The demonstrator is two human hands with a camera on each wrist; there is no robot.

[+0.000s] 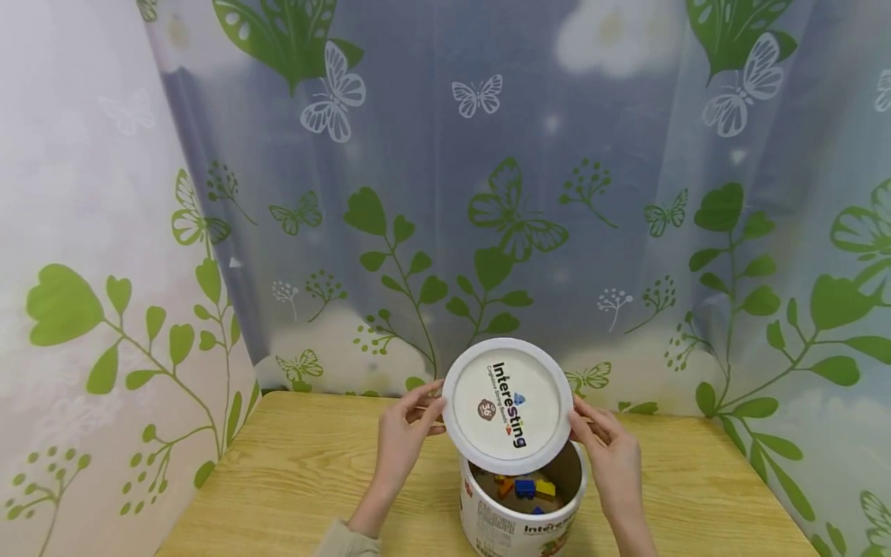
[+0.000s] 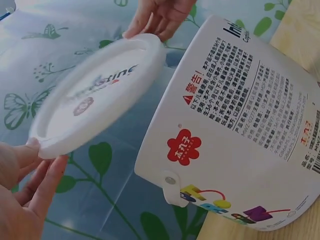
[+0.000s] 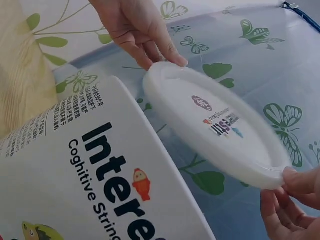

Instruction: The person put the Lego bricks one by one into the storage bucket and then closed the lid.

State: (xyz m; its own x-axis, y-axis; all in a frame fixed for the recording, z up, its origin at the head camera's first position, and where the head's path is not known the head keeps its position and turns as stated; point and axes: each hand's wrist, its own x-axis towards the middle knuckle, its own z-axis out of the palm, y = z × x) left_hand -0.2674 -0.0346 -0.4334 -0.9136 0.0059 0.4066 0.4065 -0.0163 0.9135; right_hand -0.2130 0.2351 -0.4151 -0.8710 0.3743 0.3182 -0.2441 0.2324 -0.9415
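Observation:
A round white lid (image 1: pixel 480 422) printed "Interesting" is held tilted above a white bucket (image 1: pixel 487 526). My left hand (image 1: pixel 402 433) pinches the lid's left edge, thumb on top and fingers beneath. On the opposite edge, my right hand (image 1: pixel 612 452) pinches it the same way. The lid is apart from the bucket's rim in both wrist views. Inside the bucket lie several toy blocks, among them a blue block (image 1: pixel 525 488) and a yellow block (image 1: pixel 546 488). The lid hides the back part of the bucket's mouth.
The bucket stands on a wooden table (image 1: pixel 299 464) near its front side. A curtain (image 1: pixel 431 155) with green leaves and butterflies hangs behind the table. A similarly patterned sheet (image 1: pixel 90 232) covers the left side.

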